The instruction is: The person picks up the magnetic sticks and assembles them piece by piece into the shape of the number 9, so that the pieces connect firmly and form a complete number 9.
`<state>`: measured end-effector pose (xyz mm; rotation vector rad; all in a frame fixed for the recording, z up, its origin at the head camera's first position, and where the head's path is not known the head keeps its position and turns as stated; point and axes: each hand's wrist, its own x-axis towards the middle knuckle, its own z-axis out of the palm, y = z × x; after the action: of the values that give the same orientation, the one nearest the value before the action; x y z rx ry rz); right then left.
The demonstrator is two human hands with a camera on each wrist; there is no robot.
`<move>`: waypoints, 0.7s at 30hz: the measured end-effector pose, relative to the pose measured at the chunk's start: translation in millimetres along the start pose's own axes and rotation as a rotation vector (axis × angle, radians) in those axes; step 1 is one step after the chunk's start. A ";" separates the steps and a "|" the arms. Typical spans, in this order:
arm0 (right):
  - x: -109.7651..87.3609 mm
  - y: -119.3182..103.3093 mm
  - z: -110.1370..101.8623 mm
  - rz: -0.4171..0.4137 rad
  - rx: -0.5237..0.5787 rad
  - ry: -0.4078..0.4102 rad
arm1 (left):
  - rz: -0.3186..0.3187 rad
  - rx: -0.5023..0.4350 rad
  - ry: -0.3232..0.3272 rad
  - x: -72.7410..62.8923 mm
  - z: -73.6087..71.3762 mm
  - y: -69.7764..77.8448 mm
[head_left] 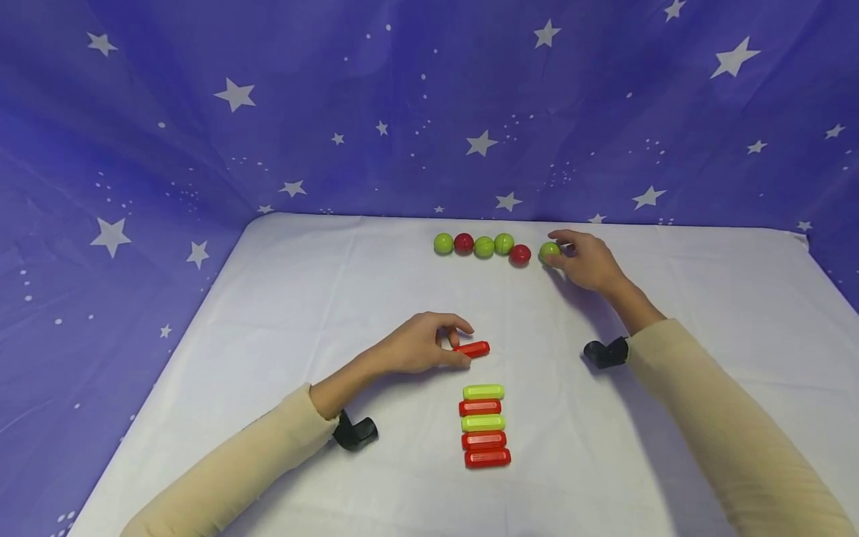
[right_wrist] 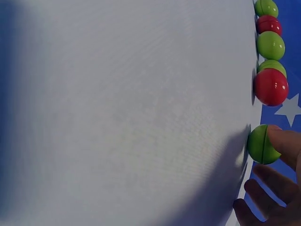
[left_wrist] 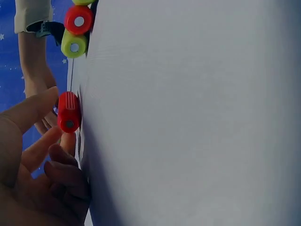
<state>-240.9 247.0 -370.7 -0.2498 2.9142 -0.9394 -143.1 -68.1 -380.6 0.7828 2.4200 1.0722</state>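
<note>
My left hand [head_left: 423, 344] pinches a short red plastic rod [head_left: 475, 348] at its left end, between thumb and a finger, low over the white cloth. In the left wrist view this red rod [left_wrist: 69, 112] shows its round end, thumb on one side and fingertips on the other. Below it in the head view, a column of rods, including a yellow-green rod [head_left: 483, 391] and a red rod [head_left: 487, 457], lies side by side. At the back, my right hand [head_left: 590, 262] holds a shiny green ball [head_left: 549, 252], thumb on it in the right wrist view.
Left of the held ball runs a row of green and red balls, with a red ball [head_left: 520, 255] nearest and a green ball [head_left: 444, 243] at the far end. A blue starry curtain [head_left: 403, 89] rises behind the white tablecloth [head_left: 322, 283]. Black straps [head_left: 606, 353] sit at both wrists.
</note>
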 end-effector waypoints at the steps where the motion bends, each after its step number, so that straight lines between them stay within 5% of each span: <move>1: 0.2 0.3 0.8 -0.001 -0.002 0.005 | 0.001 0.002 -0.008 -0.2 -0.1 -0.7; 21: -1.5 0.1 2.0 -0.026 -0.022 0.032 | 0.014 0.024 -0.020 0.8 1.2 -3.7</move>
<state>-239.2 246.3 -372.3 -0.2775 2.9590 -0.9244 -144.3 -69.0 -384.3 0.8149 2.4186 1.0376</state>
